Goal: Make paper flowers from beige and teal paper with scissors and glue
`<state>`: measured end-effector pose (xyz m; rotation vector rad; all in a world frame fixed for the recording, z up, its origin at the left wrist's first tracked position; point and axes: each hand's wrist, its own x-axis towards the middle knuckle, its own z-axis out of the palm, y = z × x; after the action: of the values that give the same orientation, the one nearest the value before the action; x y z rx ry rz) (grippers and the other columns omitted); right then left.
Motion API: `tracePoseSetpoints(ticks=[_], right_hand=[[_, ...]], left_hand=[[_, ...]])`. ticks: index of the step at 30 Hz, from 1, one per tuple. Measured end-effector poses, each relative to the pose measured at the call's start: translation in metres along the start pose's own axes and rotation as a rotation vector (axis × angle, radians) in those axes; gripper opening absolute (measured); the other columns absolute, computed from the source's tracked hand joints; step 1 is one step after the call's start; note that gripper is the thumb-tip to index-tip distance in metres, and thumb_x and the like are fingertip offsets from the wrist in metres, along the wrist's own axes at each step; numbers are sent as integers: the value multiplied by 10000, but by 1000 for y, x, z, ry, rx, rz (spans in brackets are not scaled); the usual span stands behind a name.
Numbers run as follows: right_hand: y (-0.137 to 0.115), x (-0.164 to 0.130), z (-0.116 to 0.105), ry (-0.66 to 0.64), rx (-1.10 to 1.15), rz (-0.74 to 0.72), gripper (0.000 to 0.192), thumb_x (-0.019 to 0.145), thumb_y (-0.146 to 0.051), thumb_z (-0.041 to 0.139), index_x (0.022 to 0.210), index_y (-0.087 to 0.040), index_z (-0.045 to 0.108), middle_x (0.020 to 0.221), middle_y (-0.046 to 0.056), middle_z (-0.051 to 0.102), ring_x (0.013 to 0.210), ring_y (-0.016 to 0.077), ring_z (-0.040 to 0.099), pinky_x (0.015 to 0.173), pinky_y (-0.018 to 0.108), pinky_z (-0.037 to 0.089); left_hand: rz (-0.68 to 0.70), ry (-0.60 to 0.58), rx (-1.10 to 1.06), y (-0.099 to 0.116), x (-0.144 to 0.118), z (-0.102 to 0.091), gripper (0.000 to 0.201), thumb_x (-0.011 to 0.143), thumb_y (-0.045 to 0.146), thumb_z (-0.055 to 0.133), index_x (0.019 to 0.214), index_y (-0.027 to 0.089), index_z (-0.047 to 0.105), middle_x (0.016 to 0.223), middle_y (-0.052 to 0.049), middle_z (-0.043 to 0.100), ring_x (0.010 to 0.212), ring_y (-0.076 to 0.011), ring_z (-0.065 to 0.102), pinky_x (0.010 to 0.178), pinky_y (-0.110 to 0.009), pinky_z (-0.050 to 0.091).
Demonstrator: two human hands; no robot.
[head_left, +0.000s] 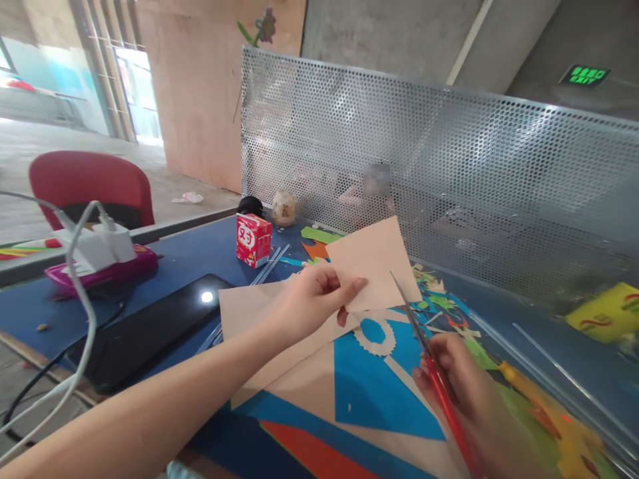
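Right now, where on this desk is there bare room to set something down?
Bare blue desk shows between the red carton and the pink case, and right of the colored scraps along the mesh screen. The middle is crowded with paper sheets, left hand, and scissors.

Two bare forearms, no sleeves in view, left hand point(304, 299), right hand point(462, 379), no rings

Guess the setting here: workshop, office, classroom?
Probably a craft desk in an unfinished, office-like space: paper scraps litter the blue desk, a perforated metal divider backs it, and the walls are bare concrete.
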<state>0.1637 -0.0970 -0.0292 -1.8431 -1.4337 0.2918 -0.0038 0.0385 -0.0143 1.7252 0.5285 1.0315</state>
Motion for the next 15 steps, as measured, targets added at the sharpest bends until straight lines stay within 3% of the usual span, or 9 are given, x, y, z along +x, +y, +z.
tracePoseSetpoints(ticks=[15], right_hand=[[5,5,1,-113,79,74,340,782,-576,464,743,-246,390,624,-49,404,541,138,441,488,240,388]], left_hand=[[-37,-4,-26,-4,1,3,376,826,436,531,588,147,499,426,38,530,392,-55,488,431,-172,336]])
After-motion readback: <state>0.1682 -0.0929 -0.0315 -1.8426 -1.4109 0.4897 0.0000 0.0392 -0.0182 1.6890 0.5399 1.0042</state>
